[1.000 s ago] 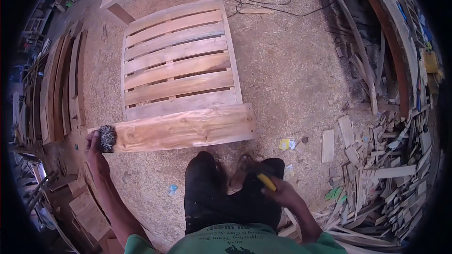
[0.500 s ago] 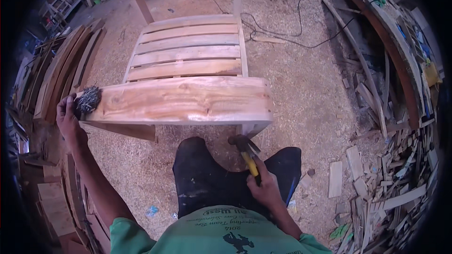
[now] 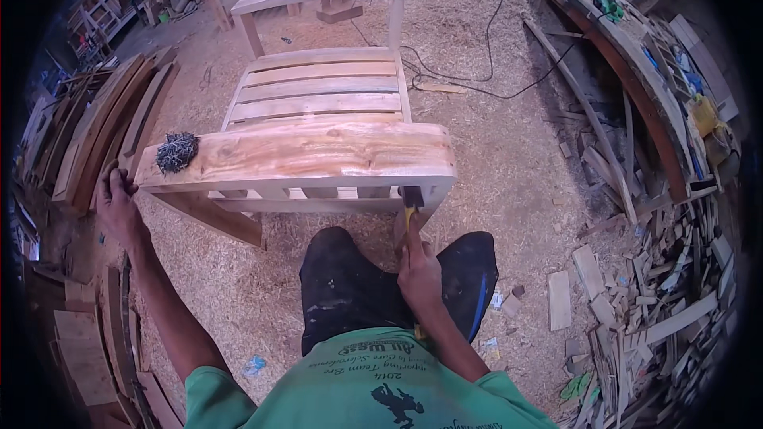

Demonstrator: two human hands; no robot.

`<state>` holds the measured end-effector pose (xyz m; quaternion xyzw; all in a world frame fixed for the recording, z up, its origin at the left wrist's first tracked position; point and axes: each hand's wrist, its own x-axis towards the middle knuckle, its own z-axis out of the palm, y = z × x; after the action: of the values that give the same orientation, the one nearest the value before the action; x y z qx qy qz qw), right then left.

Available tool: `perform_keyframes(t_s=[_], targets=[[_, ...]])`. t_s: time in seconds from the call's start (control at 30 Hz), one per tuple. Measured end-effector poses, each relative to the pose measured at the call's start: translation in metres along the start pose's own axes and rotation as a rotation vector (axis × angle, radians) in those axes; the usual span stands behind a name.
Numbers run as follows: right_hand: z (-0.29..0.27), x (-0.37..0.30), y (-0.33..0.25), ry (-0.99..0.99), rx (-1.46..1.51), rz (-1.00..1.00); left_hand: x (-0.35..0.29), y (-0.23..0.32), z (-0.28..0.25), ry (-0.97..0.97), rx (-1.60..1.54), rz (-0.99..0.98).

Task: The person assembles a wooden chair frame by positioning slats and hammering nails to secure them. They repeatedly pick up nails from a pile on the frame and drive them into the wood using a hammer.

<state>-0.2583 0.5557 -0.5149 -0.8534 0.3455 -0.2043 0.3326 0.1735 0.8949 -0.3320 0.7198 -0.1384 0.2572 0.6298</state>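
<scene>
Nails [image 3: 176, 152] are sitting heaped on the wooden armrest [image 3: 326, 151], handy for the left hand [image 3: 121, 205], whether pinching one I cannot tell; the right hand [image 3: 420, 276] is gripping a hammer [image 3: 412, 197].

A pale, unpainted wooden armchair [image 3: 318, 105] stood upright, its spaced slats stretching away beyond a broad, smooth board [image 3: 334, 151] with warm, wavy grain that lay flat along the near side. On the board's left end sat a loose, spiky heap of dark grey nails [image 3: 176, 152]. Near the right end, at the closer edge, was a hammer [image 3: 412, 197], dark-headed, its yellow handle partly covered; I couldn't tell whether it touched the wood.
</scene>
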Motion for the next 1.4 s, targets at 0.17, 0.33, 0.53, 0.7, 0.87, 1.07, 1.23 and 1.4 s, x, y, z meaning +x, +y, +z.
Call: perform_keyframes(t_s=[0.17, 0.33, 0.53, 0.7, 0.87, 1.07, 1.23, 1.4], targets=[[0.004, 0.0, 0.013, 0.012, -0.033, 0.04, -0.088, 0.028, 0.014, 0.029, -0.182, -0.094], [0.015, 0.002, 0.009, 0.081, -0.098, -0.021, -0.211, 0.01, 0.059, -0.172, -0.119, -0.256], [0.016, 0.01, 0.017, 0.01, -0.194, 0.048, -0.374, -0.002, 0.204, -0.576, -0.232, -0.348], [-0.005, 0.0, -0.005, 0.093, -0.061, -0.09, -0.429, -0.007, 0.285, -0.511, -0.264, -0.402], [-0.02, -0.007, -0.015, 0.108, -0.079, -0.041, -0.448, -0.016, 0.315, -0.397, -0.335, -0.395], [-0.018, -0.003, 0.009, 0.058, -0.122, -0.089, -0.452, -0.002, 0.32, -0.435, -0.168, -0.344], [-0.02, -0.001, 0.004, 0.059, -0.091, -0.073, -0.449, 0.003, 0.326, -0.414, -0.177, -0.393], [-0.023, 0.004, 0.004, 0.136, -0.059, -0.171, -0.453, -0.006, 0.329, -0.413, -0.087, -0.272]])
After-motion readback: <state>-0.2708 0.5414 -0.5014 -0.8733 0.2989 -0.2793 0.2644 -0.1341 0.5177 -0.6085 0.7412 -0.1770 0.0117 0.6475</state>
